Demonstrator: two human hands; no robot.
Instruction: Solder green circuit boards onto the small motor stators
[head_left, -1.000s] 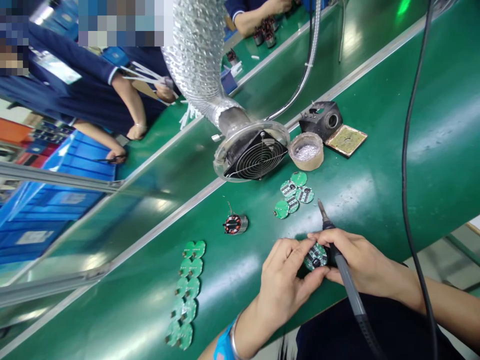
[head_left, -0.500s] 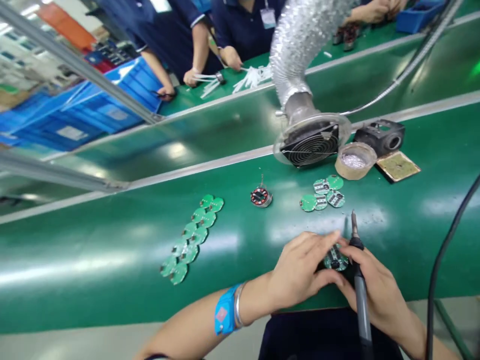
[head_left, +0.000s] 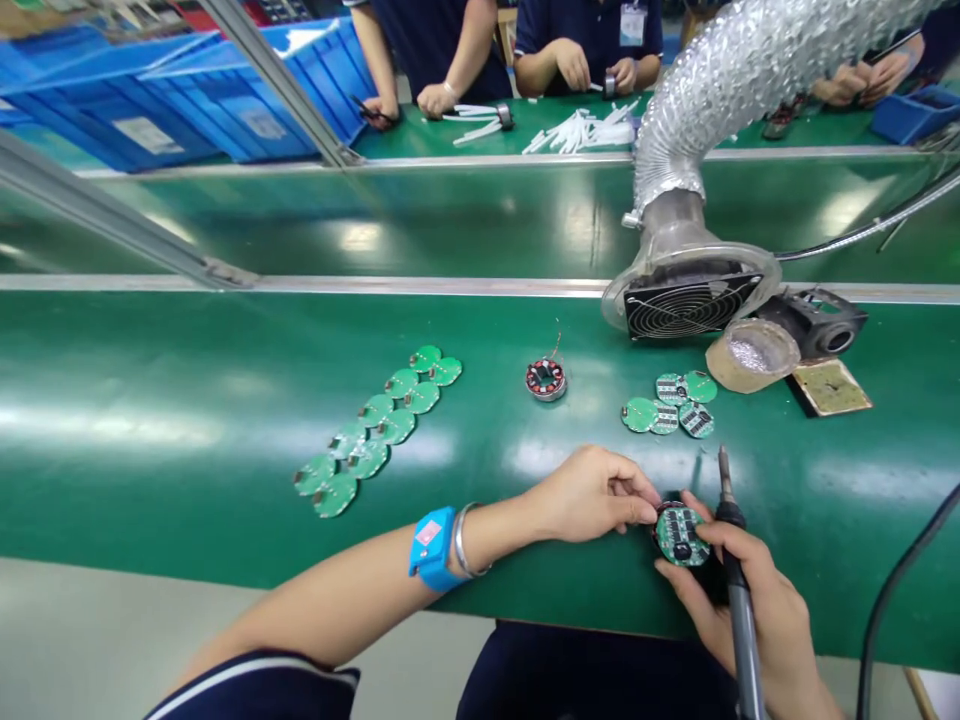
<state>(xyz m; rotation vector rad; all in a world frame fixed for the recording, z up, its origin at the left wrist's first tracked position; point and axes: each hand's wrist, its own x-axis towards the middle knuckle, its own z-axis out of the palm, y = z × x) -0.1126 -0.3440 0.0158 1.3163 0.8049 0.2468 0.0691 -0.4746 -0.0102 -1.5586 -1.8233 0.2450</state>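
Note:
A round green circuit board (head_left: pixel 679 535) sits on top of a dark motor part near the front edge of the green bench. My left hand (head_left: pixel 592 495) pinches its left side with curled fingers. My right hand (head_left: pixel 757 605) cradles the part from the right and below while gripping a soldering iron (head_left: pixel 739 585), tip pointing up and away. A blue wrist strap (head_left: pixel 431 549) and a metal bangle are on my left wrist.
A wound stator (head_left: pixel 545 379) lies mid-bench. Several green boards (head_left: pixel 375 430) lie in a row to the left, a few more boards (head_left: pixel 671 405) ahead. A fume fan (head_left: pixel 686 300) on a foil duct, a solder dross cup (head_left: pixel 752 353) and iron stand (head_left: pixel 817 325) sit at right. Other workers' hands (head_left: pixel 570 65) are across the far bench.
The view has swung left and levelled. My left hand has shifted from covering the board to pinching its left edge, so the board's face shows fully. The iron stays in my right hand.

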